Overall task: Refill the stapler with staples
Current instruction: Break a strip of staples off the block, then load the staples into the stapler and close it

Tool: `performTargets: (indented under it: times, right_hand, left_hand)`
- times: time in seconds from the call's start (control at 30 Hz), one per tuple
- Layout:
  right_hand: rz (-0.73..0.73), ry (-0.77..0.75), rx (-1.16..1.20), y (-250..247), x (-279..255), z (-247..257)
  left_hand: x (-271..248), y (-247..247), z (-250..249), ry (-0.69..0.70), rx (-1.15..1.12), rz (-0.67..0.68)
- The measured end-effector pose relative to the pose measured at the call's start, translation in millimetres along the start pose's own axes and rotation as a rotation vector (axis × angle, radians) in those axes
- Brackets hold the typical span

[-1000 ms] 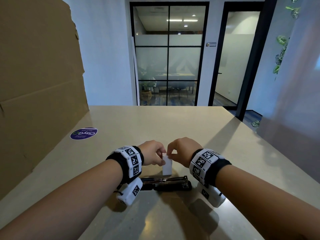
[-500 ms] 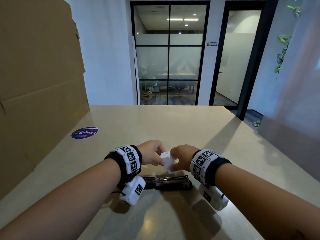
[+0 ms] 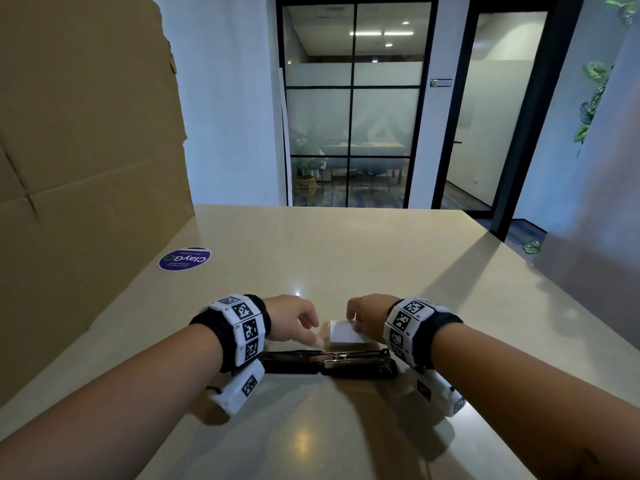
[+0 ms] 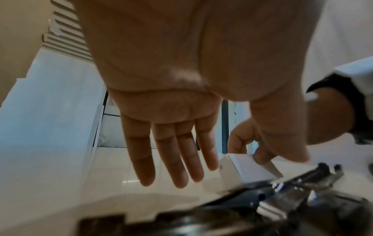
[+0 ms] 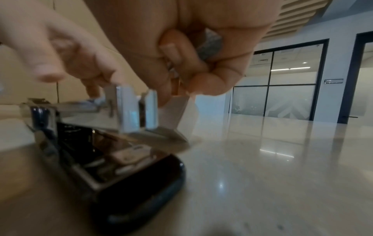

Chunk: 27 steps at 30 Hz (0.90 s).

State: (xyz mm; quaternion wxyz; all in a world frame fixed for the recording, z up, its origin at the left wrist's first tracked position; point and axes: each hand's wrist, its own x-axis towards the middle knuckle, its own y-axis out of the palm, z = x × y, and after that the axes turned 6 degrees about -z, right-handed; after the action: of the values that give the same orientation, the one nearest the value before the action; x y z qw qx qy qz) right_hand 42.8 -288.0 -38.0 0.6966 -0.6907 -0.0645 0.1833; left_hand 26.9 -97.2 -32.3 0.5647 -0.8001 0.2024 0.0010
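Staple box (image 3: 346,333) lies pinched in right-hand fingers (image 3: 358,328), beside stapler (image 3: 329,362).

Both forearms reach in from 7 and 5 o'clock of the head view, each wrist banded with marker tags. The left hand (image 3: 292,318) hangs palm down, its fingers (image 4: 165,159) straight and slightly spread, holding nothing. The right hand (image 3: 367,315) is curled, ring and little fingers folded into the palm, its thumb and forefinger pinching a small white box (image 3: 346,332).
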Motion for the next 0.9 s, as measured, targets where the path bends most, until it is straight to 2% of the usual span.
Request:
performTargets:
  times: [0.1, 0.4, 0.7, 0.9]
  right_hand:
    - [0.022, -0.012, -0.003, 0.2, 3.1, 0.3]
    - [0.011, 0.005, -0.047, -4.9, 7.6, 4.2]
    - [-0.199, 0.082, 0.193, -14.9, -17.8, 1.0]
    - [-0.198, 0.017, 0.246, -16.0, -28.9, 2.3]
  left_hand:
    - [-10.3, 2.0, 1.8, -0.004, 0.049, 0.066]
    - [-16.4, 8.5, 0.3, 0.036, 0.165, 0.099]
    - [-15.9, 11.3, 0.4, 0.038, 0.141, 0.074]
    - [-15.6, 11.5, 0.7, 0.046, 0.142, 0.067]
